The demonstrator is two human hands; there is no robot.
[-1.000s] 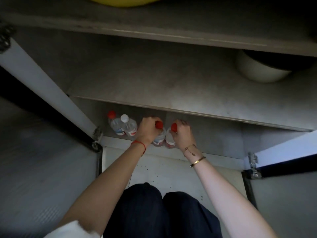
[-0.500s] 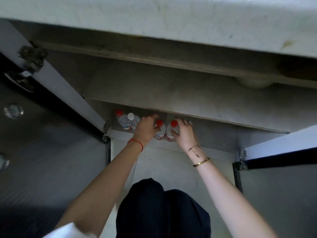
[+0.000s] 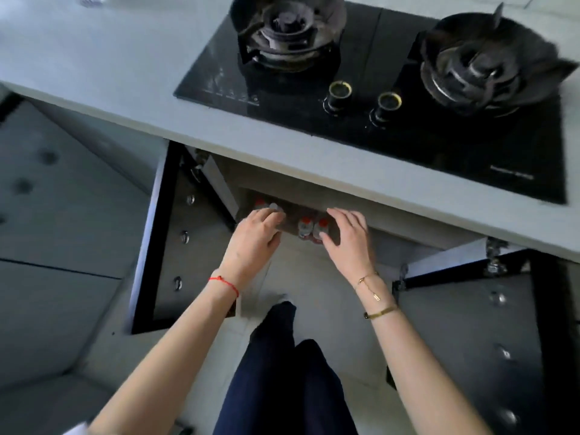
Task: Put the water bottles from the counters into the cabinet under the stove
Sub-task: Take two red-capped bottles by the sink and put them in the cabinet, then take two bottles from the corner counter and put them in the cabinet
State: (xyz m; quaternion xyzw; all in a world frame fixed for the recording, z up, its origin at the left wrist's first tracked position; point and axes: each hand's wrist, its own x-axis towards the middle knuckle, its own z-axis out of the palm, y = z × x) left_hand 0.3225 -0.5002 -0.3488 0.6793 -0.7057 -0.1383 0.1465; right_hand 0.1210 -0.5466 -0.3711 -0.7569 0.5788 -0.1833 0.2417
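Note:
Two red-capped water bottles (image 3: pixel 313 229) stand side by side on the floor of the open cabinet (image 3: pixel 417 238) under the stove. Two more bottles, one red-capped (image 3: pixel 260 204) and one white-capped (image 3: pixel 274 206), stand further left and are partly hidden. My left hand (image 3: pixel 255 243) hovers in front of that left pair with fingers spread and holds nothing. My right hand (image 3: pixel 347 240) is just right of the two red-capped bottles, fingers apart, touching neither.
A black glass gas stove (image 3: pixel 386 98) with two burners and two knobs sits in the grey counter (image 3: pixel 103 80) above. The left cabinet door (image 3: pixel 163 246) and right cabinet door (image 3: pixel 470 324) swing open on either side. My dark-trousered legs (image 3: pixel 282 372) are below.
Both hands have let go of the two red-capped bottles and drawn back a little. My head has risen, so the stove top is in view instead of the cabinet's inside.

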